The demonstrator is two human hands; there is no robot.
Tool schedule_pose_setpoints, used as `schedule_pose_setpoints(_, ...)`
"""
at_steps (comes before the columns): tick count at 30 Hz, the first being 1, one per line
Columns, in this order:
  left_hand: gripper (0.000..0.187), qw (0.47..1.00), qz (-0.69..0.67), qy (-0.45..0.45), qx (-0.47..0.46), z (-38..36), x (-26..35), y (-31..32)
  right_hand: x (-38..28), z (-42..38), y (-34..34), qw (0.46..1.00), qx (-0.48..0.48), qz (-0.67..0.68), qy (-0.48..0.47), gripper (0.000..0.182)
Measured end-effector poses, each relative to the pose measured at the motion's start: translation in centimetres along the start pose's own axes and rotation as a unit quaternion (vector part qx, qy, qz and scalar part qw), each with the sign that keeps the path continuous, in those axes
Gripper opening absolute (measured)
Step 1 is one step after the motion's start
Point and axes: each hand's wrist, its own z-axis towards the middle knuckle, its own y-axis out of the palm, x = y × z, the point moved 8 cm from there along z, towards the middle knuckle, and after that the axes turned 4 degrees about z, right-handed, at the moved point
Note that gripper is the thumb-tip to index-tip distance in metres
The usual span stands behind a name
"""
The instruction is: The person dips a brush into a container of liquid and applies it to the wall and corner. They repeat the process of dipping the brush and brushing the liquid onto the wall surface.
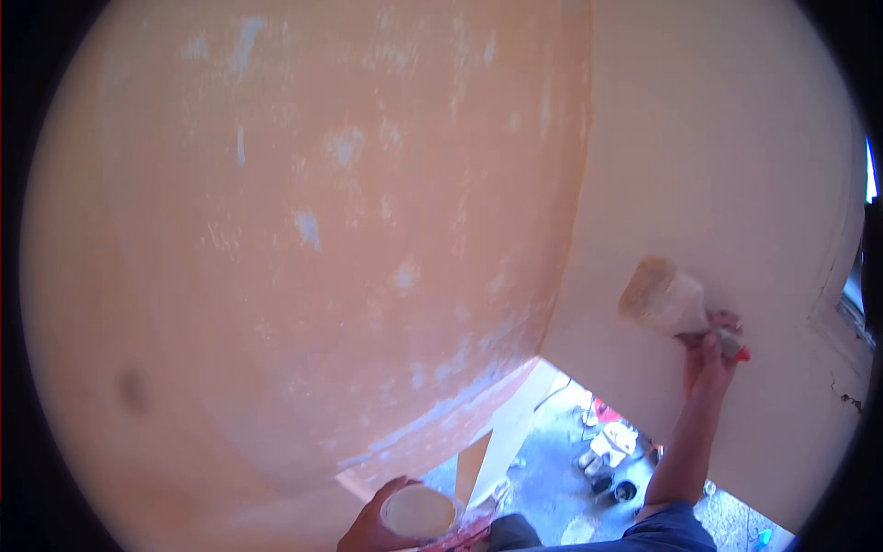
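My right hand is wrapped round the handle of a wide paintbrush. Its bristles point up and left, against or close over the pale wall on the right, and a red tip shows at the handle's end. Low in the view, my left hand grips the side of a round tub with cream-coloured paint in it. The tub is below the lower edge of the peach-toned surface, which has several bluish-white patches.
An edge divides the peach surface from the pale wall. Far below lies a grey floor with a white item, a dark bucket and other clutter. Cracked plaster and a window-like opening are at the far right.
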Motion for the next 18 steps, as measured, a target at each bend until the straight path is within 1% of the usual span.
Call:
schedule_pose_setpoints(2,0.11,0.999,-0.003,-0.041,-0.011,-3.0,0.0,0.0,-0.8,0.7,-0.5,0.999,-0.032,-0.003,-0.018,0.039)
schedule_pose_setpoints(3,0.11,0.997,-0.006,-0.072,-0.02,-5.4,1.3,0.6,-1.2,1.3,-1.3,0.999,-0.036,-0.018,-0.031,0.04)
schedule_pose_setpoints(4,0.113,0.998,-0.028,-0.046,-0.025,-5.3,1.7,0.5,-1.6,2.1,-2.2,0.998,-0.04,-0.035,-0.042,0.042)
schedule_pose_setpoints(5,0.115,0.998,-0.027,-0.041,-0.035,-5.9,0.9,0.2,-1.9,3.2,-3.3,0.997,-0.044,-0.053,-0.037,0.043)
schedule_pose_setpoints(6,0.115,0.997,-0.047,-0.051,-0.019,-6.3,1.1,0.0,-2.4,4.4,-3.5,0.995,-0.059,-0.079,-0.035,0.041)
schedule_pose_setpoints(7,0.115,0.998,-0.042,-0.045,-0.022,-6.3,1.2,-0.2,-2.8,5.7,-3.4,0.991,-0.076,-0.102,-0.033,0.039)
schedule_pose_setpoints(8,0.115,0.996,-0.083,-0.035,-0.025,-6.1,1.3,-0.2,-3.0,6.7,-3.3,0.987,-0.077,-0.142,-0.023,0.036)
schedule_pose_setpoints(9,0.11,0.972,-0.212,-0.098,-0.001,-8.3,-1.4,0.0,-3.3,7.0,-2.5,0.984,-0.107,-0.144,0.011,0.036)
schedule_pose_setpoints(10,0.11,0.989,-0.138,-0.044,0.004,-6.0,1.7,0.4,-3.9,7.5,-3.0,0.983,-0.051,-0.175,-0.018,0.037)
schedule_pose_setpoints(11,0.109,0.987,-0.157,-0.042,0.012,-5.5,2.1,0.7,-3.5,10.2,-8.6,0.985,-0.098,-0.106,0.094,0.033)
schedule_pose_setpoints(12,0.11,0.984,-0.17,-0.052,0.013,-5.3,1.8,0.9,-2.8,9.7,-6.0,0.981,-0.095,-0.111,0.13,0.033)
schedule_pose_setpoints(13,0.108,0.983,-0.174,-0.059,0.018,-4.9,1.6,1.0,-2.6,8.3,1.0,0.977,-0.19,-0.049,0.078,0.026)
schedule_pose_setpoints(14,0.108,0.98,-0.183,-0.081,0.019,-4.5,0.9,1.4,-3.2,7.2,5.0,0.959,-0.281,0.017,0.018,0.02)
schedule_pose_setpoints(15,0.105,0.972,-0.218,-0.079,0.024,-4.0,0.6,1.6,-2.9,7.4,4.8,0.954,-0.298,-0.025,0.017,0.022)
schedule_pose_setpoints(16,0.102,0.965,-0.251,-0.072,0.028,-3.5,0.6,1.9,-2.8,7.7,4.4,0.954,-0.296,-0.026,0.032,0.022)
schedule_pose_setpoints(17,0.102,0.963,-0.254,-0.081,0.027,-3.2,0.3,2.1,-2.9,7.5,4.6,0.951,-0.304,-0.047,0.031,0.021)
schedule_pose_setpoints(18,0.098,0.97,-0.232,-0.07,0.036,-2.9,0.5,2.0,-3.0,7.4,4.6,0.947,-0.313,-0.067,0.03,0.021)
